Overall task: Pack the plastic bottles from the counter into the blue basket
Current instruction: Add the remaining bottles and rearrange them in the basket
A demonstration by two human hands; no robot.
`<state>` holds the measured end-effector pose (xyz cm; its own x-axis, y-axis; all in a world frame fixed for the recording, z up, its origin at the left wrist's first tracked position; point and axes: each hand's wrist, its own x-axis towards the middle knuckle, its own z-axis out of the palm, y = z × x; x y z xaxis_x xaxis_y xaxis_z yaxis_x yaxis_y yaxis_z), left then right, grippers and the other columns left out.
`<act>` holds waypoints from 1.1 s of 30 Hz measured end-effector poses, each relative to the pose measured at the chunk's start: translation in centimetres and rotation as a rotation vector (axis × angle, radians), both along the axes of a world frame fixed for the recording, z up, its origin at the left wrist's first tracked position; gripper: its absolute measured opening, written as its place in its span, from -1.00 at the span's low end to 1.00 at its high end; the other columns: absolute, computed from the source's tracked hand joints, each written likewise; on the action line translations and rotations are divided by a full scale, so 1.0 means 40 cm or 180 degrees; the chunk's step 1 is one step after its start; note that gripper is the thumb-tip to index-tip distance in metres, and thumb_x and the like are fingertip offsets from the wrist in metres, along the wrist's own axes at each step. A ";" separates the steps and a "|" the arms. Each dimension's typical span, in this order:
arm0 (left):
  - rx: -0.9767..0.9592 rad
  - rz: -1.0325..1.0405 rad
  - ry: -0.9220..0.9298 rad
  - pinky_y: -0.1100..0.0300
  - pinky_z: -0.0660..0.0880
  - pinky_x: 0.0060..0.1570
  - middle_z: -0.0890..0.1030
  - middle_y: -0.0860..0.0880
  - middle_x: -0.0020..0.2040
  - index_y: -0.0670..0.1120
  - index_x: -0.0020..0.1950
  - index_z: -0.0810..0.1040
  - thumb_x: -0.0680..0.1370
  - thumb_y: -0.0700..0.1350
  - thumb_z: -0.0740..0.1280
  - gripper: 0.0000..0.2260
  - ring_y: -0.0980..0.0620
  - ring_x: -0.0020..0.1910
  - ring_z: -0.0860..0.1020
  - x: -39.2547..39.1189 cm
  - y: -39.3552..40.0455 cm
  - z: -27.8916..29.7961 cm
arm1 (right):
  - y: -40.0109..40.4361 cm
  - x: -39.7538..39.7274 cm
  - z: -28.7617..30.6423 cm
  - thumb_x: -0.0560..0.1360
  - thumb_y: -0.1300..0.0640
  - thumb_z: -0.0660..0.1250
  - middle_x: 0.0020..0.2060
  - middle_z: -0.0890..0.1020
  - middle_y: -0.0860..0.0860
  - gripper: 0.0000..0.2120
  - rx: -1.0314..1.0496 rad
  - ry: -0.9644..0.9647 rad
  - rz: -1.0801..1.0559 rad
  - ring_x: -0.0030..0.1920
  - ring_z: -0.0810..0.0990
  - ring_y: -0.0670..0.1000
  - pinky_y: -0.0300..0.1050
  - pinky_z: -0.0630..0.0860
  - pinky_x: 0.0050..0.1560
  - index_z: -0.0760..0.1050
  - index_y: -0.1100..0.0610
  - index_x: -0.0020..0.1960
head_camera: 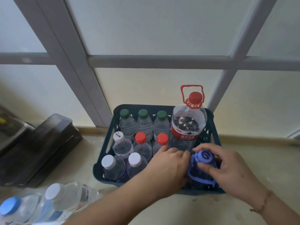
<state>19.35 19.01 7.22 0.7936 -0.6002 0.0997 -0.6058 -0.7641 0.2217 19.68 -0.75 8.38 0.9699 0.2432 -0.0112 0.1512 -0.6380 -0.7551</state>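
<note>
- Blue basket (103,169) nearly full: nine small bottles, one red-capped jug (188,124)
- Both hands, left (168,166) and right (233,168), gripping blue-capped jug (204,157) at basket's near right corner
- Two bottles (48,203) left on tabletop (178,210), near-left of basket

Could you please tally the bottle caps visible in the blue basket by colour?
Green round plastic caps: 3
Red round plastic caps: 3, counting the large jug's
White round plastic caps: 3
Blue-purple cap, between both hands: 1
Total: 10

two bare forearms, no sleeves

the left hand (168,166) wears nothing; a thin beaded bracelet (263,203) circles the wrist of the right hand (230,169).
</note>
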 end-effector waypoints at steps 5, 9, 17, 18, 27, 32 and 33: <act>-0.0258 -0.0143 0.0029 -0.02 0.54 0.18 0.66 -0.08 0.16 -0.09 0.31 0.52 0.52 0.15 0.37 -0.54 -0.13 0.17 0.59 0.011 0.065 0.091 | 0.016 0.046 0.058 0.34 -0.11 0.47 -0.10 0.64 -0.32 -0.76 -0.0558 -0.0048 0.0389 -0.08 0.62 -0.26 -0.16 0.60 -0.09 0.52 -0.24 -0.02; -0.0561 0.0249 -0.0285 0.12 0.50 0.20 0.66 0.03 0.20 0.01 0.36 0.53 0.55 0.19 0.28 -0.55 0.03 0.19 0.58 0.044 0.225 0.165 | 0.118 0.080 0.144 0.37 -0.29 0.30 -0.08 0.52 -0.43 -0.70 -0.0818 -0.0503 0.0735 -0.04 0.52 -0.34 -0.41 0.43 -0.07 0.49 -0.24 0.05; 0.1040 0.0890 0.0372 0.13 0.32 0.07 0.61 0.19 0.17 0.21 0.35 0.46 0.39 0.40 0.39 -0.41 0.09 0.11 0.48 0.129 0.454 0.108 | 0.391 0.204 0.089 0.48 -0.25 0.28 0.03 0.57 -0.04 -0.59 -0.2531 -0.1021 0.2058 0.09 0.53 0.07 0.03 0.52 -0.01 0.39 -0.07 0.23; 0.1191 0.0826 0.0399 0.12 0.26 0.05 0.60 0.21 0.14 0.23 0.34 0.44 0.36 0.44 0.38 -0.39 0.10 0.07 0.44 0.133 0.451 0.093 | 0.399 0.212 0.075 0.46 -0.28 0.28 -0.02 0.57 -0.03 -0.58 -0.2716 -0.0968 0.2153 0.03 0.56 0.08 0.02 0.52 -0.05 0.38 -0.06 0.19; 0.1254 0.0801 0.0188 0.01 0.22 0.20 0.55 0.09 -0.12 0.14 0.12 0.54 0.30 0.48 0.38 -0.44 0.07 -0.06 0.42 0.167 0.440 0.047 | 0.403 0.252 0.038 0.38 -0.34 0.34 -0.09 0.59 -0.03 -0.59 -0.2717 -0.1078 0.2056 -0.08 0.58 0.10 -0.06 0.39 -0.20 0.29 -0.07 -0.08; 0.1049 0.1150 0.0338 0.02 0.24 0.15 0.59 0.10 -0.07 0.13 0.16 0.49 0.34 0.40 0.44 -0.47 0.04 0.01 0.44 0.196 0.435 0.047 | 0.414 0.268 0.042 0.41 -0.21 0.40 -0.07 0.56 0.00 -0.62 -0.2545 -0.0667 0.1634 -0.16 0.47 0.09 0.01 0.49 -0.11 0.28 -0.03 -0.06; 0.1010 0.1170 0.0373 0.02 0.23 0.13 0.61 0.11 -0.03 0.13 0.18 0.48 0.33 0.40 0.44 -0.45 0.03 0.06 0.44 0.199 0.433 0.046 | 0.414 0.267 0.041 0.43 -0.18 0.40 -0.05 0.55 0.02 -0.63 -0.2568 -0.0616 0.1617 -0.15 0.45 0.09 -0.01 0.46 -0.15 0.28 -0.02 -0.04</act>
<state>27.33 36.33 9.06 0.9533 -0.2651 -0.1451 -0.2687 -0.9632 -0.0058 30.37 15.82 10.03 0.7541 0.6225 -0.2095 0.6270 -0.7772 -0.0524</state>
